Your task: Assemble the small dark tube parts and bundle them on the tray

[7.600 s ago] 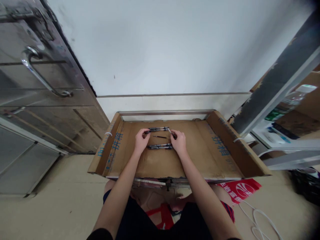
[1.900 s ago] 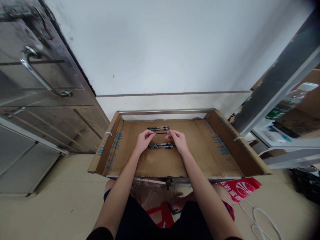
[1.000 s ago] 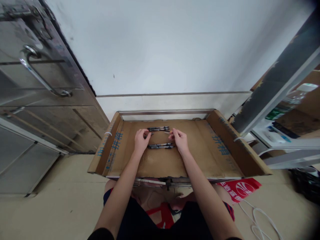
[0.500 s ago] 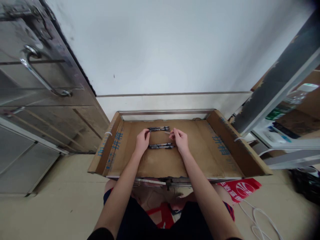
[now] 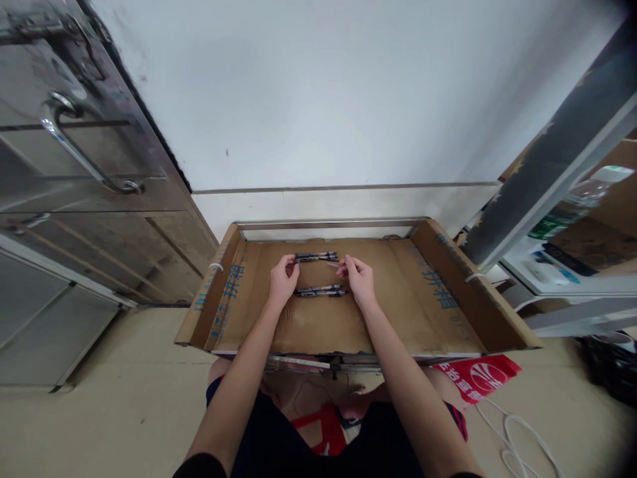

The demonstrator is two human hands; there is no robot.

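Seated at a cardboard tray (image 5: 398, 318), you worked between two bundles, the near pens (image 5: 320, 291) lying at six o'clock from the gap and the far pens (image 5: 316, 255) at twelve. At nine, your left hand (image 5: 283, 279) was curled, its fingertips just beside the far pens' ends; at three, your right hand (image 5: 360, 279) appeared to pinch a slim clear piece (image 5: 334, 264) between thumb and forefinger. Such fine handling called for light fingertip pressure, forearms steady, the slim piece level and in line, and wrists clear of the near pens lest one roll. Details proved harder to read: your right fingers covered much of the clear piece, whether your left fingers gripped anything could not be told, and overlap in both bundles defeated a sure count. Beyond, toward ten o'clock, the metal door (image 5: 99, 259) ran out of frame.
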